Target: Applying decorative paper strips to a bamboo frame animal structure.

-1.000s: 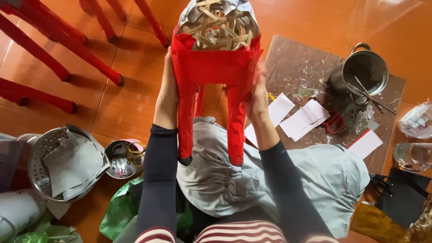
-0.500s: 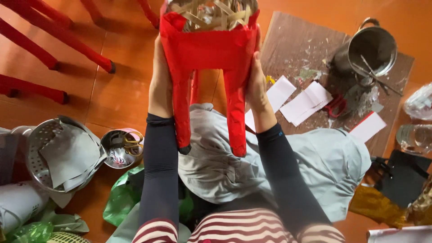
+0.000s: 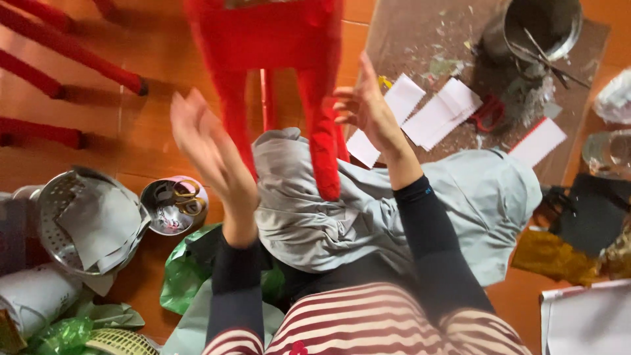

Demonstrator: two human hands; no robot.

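A red plastic stool (image 3: 276, 59) stands on the orange floor just ahead of my knees, its top cut off by the frame's upper edge. My left hand (image 3: 207, 148) hovers blurred to the left of the stool's legs, fingers apart and holding nothing. My right hand (image 3: 365, 105) is spread open beside the right leg, off the stool. A grey cloth (image 3: 342, 210) lies over my lap under the stool's front legs.
A brown mat (image 3: 420, 39) at the upper right carries white paper slips (image 3: 437, 108), red scissors (image 3: 486, 112) and a metal pot (image 3: 532, 26). On the left sit a metal colander (image 3: 79, 217), a small bowl (image 3: 172, 205), a green bag (image 3: 187, 273) and red chair legs (image 3: 72, 62).
Both hands gripped the stool's sides before; now they have let go and pulled back open. The stool sits higher in the frame.
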